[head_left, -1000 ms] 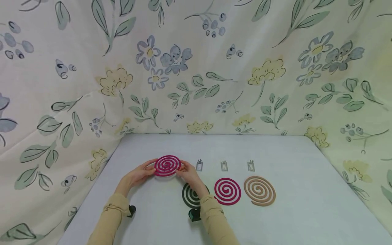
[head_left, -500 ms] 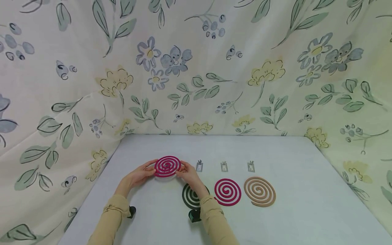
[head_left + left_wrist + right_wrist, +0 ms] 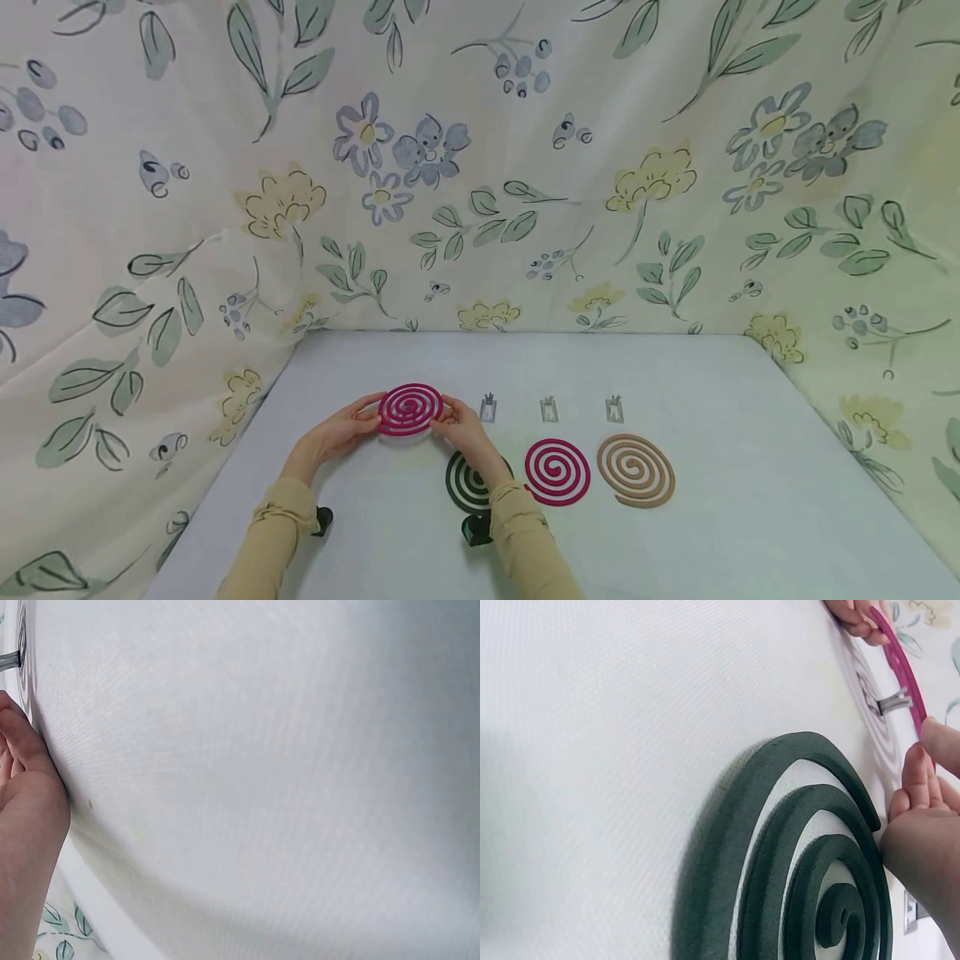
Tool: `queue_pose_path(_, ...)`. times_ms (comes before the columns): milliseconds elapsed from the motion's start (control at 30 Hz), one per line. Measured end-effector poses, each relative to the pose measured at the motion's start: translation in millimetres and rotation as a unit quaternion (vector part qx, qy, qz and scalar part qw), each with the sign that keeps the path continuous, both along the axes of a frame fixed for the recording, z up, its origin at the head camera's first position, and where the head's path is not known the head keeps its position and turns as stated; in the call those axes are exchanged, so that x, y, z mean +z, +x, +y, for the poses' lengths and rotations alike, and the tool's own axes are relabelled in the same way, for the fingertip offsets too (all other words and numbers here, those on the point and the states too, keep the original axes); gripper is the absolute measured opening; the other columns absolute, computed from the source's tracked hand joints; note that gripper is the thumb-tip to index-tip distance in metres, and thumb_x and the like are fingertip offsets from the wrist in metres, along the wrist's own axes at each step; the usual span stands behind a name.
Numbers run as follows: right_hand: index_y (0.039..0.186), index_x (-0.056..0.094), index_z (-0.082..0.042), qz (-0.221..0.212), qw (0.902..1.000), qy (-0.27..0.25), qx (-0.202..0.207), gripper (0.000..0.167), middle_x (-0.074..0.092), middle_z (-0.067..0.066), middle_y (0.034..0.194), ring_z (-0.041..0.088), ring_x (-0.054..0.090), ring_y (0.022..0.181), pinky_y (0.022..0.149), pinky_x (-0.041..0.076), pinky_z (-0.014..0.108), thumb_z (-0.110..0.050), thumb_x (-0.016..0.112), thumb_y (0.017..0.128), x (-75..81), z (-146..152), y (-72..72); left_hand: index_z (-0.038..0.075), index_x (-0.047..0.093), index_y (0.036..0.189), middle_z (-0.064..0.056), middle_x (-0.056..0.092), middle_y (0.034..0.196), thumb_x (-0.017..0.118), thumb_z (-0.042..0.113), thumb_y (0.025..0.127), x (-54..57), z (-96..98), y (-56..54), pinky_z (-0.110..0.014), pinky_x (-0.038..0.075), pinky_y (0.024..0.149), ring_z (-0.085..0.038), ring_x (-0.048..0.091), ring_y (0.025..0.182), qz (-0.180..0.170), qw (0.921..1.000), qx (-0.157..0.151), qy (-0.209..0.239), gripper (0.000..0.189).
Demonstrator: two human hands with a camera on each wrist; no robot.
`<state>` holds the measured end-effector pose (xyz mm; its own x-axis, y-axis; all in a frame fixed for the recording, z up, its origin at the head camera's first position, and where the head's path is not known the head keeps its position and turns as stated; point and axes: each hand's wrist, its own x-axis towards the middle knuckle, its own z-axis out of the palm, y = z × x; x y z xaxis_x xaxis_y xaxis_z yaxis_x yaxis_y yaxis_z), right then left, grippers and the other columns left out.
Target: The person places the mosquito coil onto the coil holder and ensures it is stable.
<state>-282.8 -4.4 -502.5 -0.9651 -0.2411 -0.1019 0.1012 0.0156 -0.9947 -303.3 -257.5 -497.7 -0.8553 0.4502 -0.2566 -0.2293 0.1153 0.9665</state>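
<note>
A magenta mosquito coil [image 3: 410, 408] is held up level between both hands at the left of the table. My left hand [image 3: 347, 427] pinches its left edge with thumb and fingers. The opposite edge is pinched by my right hand [image 3: 459, 423]. Under the coil, the right wrist view shows a metal coil stand [image 3: 894, 703] reaching up from the table to its underside. The coil's spiral shadow lies on the tabletop below. In the left wrist view my left hand [image 3: 30, 757] is partly cut off, and the coil is out of frame.
A dark green coil [image 3: 716, 877] lies under my right forearm, partly hidden in the head view. Further right lie another magenta coil [image 3: 555, 468] and a tan coil [image 3: 636, 468]. Behind them stand three small metal stands [image 3: 549, 409] in a row. Floral cloth [image 3: 480, 208] surrounds the table.
</note>
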Motion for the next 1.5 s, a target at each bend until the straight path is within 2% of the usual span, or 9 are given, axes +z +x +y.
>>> queue_pose_path(267,0.141,0.037,0.004,-0.002,1.0000,-0.008,-0.001,0.057,0.051,0.007,0.092,0.010,0.045,0.074,0.065,0.039,0.021,-0.002,0.061,0.089,6.9,0.1,3.7,0.002,0.010,0.151,0.011,0.061,0.105,0.047,0.010,0.099,-0.7,-0.6,-1.2,-0.012,0.042,0.087,0.003,0.054,0.099,0.003,0.9999,-0.001,-0.012,0.065)
queue_pose_path(367,0.141,0.038,0.002,-0.002,1.0000,-0.006,-0.002,0.059,0.051,0.005,0.091,0.009,0.046,0.074,0.065,0.039,0.021,-0.003,0.062,0.088,3.3,0.0,1.9,0.002,0.009,0.151,0.012,0.061,0.104,0.048,0.010,0.098,-0.1,-0.2,-0.7,-0.012,0.042,0.087,0.003,0.054,0.099,0.003,0.9999,-0.003,-0.011,0.066)
queue_pose_path(633,0.141,0.037,0.003,-0.005,1.0000,-0.001,-0.006,0.058,0.052,0.006,0.093,0.010,0.046,0.075,0.066,0.040,0.021,-0.002,0.062,0.088,3.0,-0.5,1.5,0.003,0.011,0.151,0.010,0.062,0.109,0.048,0.010,0.098,-0.9,0.7,-0.3,-0.012,0.042,0.087,0.003,0.054,0.100,0.004,0.9999,0.001,-0.009,0.065)
queue_pose_path(900,0.140,0.035,0.009,-0.001,1.0000,-0.001,-0.005,0.056,0.051,0.012,0.094,0.010,0.045,0.075,0.068,0.041,0.022,0.001,0.058,0.089,26.9,1.8,17.5,0.003,0.011,0.151,0.011,0.061,0.105,0.048,0.009,0.099,0.9,2.1,1.0,-0.013,0.042,0.087,0.002,0.053,0.098,0.004,0.9999,0.006,-0.014,0.064)
queue_pose_path(1100,0.140,0.035,0.008,-0.004,1.0000,-0.001,-0.003,0.057,0.052,0.013,0.096,0.010,0.045,0.076,0.069,0.040,0.022,0.001,0.058,0.089,32.0,3.0,20.0,0.004,0.013,0.151,0.005,0.060,0.116,0.049,0.012,0.098,-1.1,1.4,-0.1,-0.012,0.042,0.087,0.003,0.053,0.101,0.004,0.9998,0.009,-0.019,0.064)
queue_pose_path(1233,0.141,0.036,0.006,-0.011,0.9999,0.000,-0.002,0.057,0.052,0.013,0.096,0.011,0.045,0.076,0.069,0.040,0.023,0.001,0.059,0.089,20.7,1.7,11.2,0.004,0.013,0.151,0.004,0.059,0.119,0.050,0.012,0.098,-1.3,1.4,-0.4,-0.013,0.042,0.088,0.003,0.054,0.103,0.005,0.9998,0.006,-0.017,0.065)
queue_pose_path(1367,0.141,0.036,0.004,-0.008,0.9999,0.003,-0.004,0.059,0.052,0.008,0.094,0.010,0.045,0.075,0.068,0.040,0.023,-0.002,0.061,0.088,5.8,-0.1,2.7,0.005,0.013,0.151,0.008,0.061,0.113,0.049,0.012,0.098,-1.2,1.8,-0.5,-0.013,0.042,0.088,0.003,0.055,0.101,0.002,0.9999,0.006,-0.014,0.065)
queue_pose_path(1500,0.141,0.038,0.002,-0.007,0.9999,0.005,-0.007,0.059,0.051,0.004,0.091,0.010,0.046,0.075,0.066,0.040,0.021,-0.003,0.063,0.088,1.2,-0.8,-0.2,0.004,0.012,0.151,0.009,0.061,0.110,0.049,0.011,0.098,-1.7,1.4,-0.7,-0.012,0.042,0.088,0.003,0.055,0.101,0.003,0.9999,0.004,-0.016,0.065)
